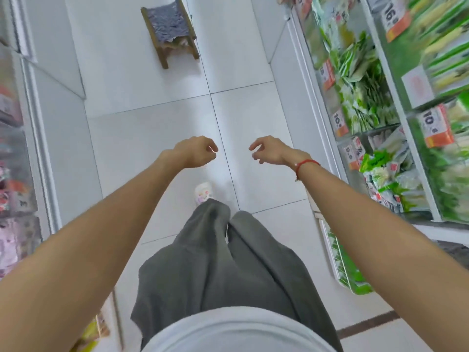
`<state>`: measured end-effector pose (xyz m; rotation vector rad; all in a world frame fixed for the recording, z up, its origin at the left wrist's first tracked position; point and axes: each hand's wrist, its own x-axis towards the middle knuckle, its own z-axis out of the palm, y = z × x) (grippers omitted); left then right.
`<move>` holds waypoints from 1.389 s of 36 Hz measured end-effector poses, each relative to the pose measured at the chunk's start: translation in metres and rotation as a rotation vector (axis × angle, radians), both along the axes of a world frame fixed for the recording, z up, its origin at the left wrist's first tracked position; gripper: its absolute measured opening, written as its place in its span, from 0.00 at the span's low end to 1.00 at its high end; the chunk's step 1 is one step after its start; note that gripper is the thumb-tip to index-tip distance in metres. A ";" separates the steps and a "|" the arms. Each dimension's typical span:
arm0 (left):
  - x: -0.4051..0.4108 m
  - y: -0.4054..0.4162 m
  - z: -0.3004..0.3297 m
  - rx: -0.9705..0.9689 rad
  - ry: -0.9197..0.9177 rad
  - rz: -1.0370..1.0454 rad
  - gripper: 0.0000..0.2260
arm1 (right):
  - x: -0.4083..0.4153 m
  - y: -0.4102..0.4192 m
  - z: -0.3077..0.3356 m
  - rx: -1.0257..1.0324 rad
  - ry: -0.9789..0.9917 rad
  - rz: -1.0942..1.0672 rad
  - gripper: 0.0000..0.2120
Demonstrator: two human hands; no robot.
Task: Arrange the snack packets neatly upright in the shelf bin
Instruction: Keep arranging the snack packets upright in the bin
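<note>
A view from a head-worn camera looks straight down a narrow shop aisle with a white tiled floor [162,138]. Two bare forearms reach forward from the bottom corners of the frame. The left hand [196,151] and the right hand [269,149] hang side by side above the floor, apart from each other with a clear gap between them; both have loosely curled, relaxed fingers and hold nothing. A thin red string bracelet [305,163] circles the right wrist. Below the hands are the person's grey trousers [220,262], a pale shirt hem at the bottom edge, and one light shoe [203,193] stepping forward on the tiles. The snack packets [360,97] sit along the right side of the aisle, in the shelf bins [390,214] of a white shelf unit; they are mostly green and white, tumbled at mixed angles, and blurred, so no wording on them can be read. Orange and white price tags [436,125] are fixed to the bin fronts. Neither hand touches the packets or the bins. On the left, another shelf unit [17,148] holds blurred pink and grey goods. Farther up the aisle, a small wooden stool [170,31] with a worn grey seat stands on the floor, well apart from the person.
</note>
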<state>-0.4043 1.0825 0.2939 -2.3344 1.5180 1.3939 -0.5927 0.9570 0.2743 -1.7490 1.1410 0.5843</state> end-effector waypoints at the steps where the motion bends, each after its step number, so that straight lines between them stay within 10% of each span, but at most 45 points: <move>1: 0.014 -0.017 0.002 0.015 0.003 -0.006 0.14 | 0.014 -0.015 0.003 0.005 -0.016 -0.024 0.13; 36: 0.272 -0.701 -0.004 -0.041 -0.084 -0.503 0.15 | 0.226 -0.572 0.013 -0.037 0.000 -0.539 0.14; 50: 0.336 -0.871 -0.004 -0.006 -0.157 -0.728 0.13 | 0.294 -0.677 0.012 0.008 -0.036 -0.889 0.11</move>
